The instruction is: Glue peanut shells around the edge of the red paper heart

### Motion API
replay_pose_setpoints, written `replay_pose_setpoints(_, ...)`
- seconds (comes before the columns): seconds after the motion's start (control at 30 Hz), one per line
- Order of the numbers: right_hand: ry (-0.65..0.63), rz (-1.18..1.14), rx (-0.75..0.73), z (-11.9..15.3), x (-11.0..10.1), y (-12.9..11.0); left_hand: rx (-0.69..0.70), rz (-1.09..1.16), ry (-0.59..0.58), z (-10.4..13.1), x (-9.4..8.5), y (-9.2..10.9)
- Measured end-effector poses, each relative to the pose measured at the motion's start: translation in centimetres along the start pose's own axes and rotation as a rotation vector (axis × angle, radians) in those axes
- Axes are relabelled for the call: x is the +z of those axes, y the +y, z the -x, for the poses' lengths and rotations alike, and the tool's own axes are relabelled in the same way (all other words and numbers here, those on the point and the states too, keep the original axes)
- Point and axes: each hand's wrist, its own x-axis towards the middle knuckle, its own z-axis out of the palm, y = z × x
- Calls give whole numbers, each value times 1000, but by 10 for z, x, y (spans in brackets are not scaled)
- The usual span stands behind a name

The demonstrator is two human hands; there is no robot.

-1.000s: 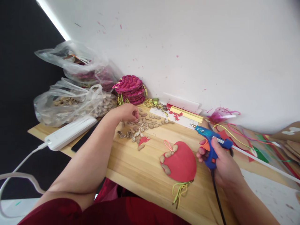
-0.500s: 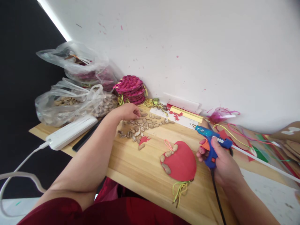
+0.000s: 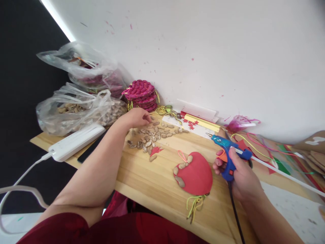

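Observation:
In my right hand (image 3: 242, 174) is a blue hot glue gun (image 3: 230, 156), gripped by its handle, with fingers at the orange trigger. A long white glue stick (image 3: 284, 174) runs out of its back, and the nozzle points left. My left hand (image 3: 138, 118) reaches to the far edge of the loose peanuts (image 3: 152, 137), its fingers curled together; what they hold, if anything, is hidden. Between my hands lies a red heart-shaped piece (image 3: 195, 174) with several peanuts along its upper left edge, a pink loop at the top and a yellow-green tassel (image 3: 195, 205) below.
Plastic bags of peanuts (image 3: 83, 110) and a white power strip (image 3: 76, 142) stand left. Behind are a stack of magenta peanut-covered pieces (image 3: 141, 95), small red stars (image 3: 191, 124) and a yellow strip (image 3: 201, 122). Cords and paper scraps (image 3: 281, 164) crowd the right.
My left hand stays at the far edge of the peanuts, with only a slight shift of its fingers. The glue gun and the red heart have not visibly moved.

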Motion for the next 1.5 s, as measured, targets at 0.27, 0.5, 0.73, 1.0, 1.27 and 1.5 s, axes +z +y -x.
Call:
replay_pose_setpoints(0.27,22,21,6,0,2,-2,183,63,-248,7,0,0)
replay_pose_setpoints(0.5,23,15,-4,0,3,-3,170,10,-265,4,4,5)
replay_pose_setpoints(0.73,7,21,-44,1,3,-2,156,64,-161,2,2,1)
replay_pose_setpoints(1.0,-8,8,-45,0,1,0,134,103,-93,-5,12,-1)
replay_pose_setpoints(1.27,1,-25,-67,-1,1,1,104,-11,140,5,-1,-1)
replay_pose_setpoints(1.5,-21,-48,-58,-2,0,2,107,-67,78,39,15,-9)
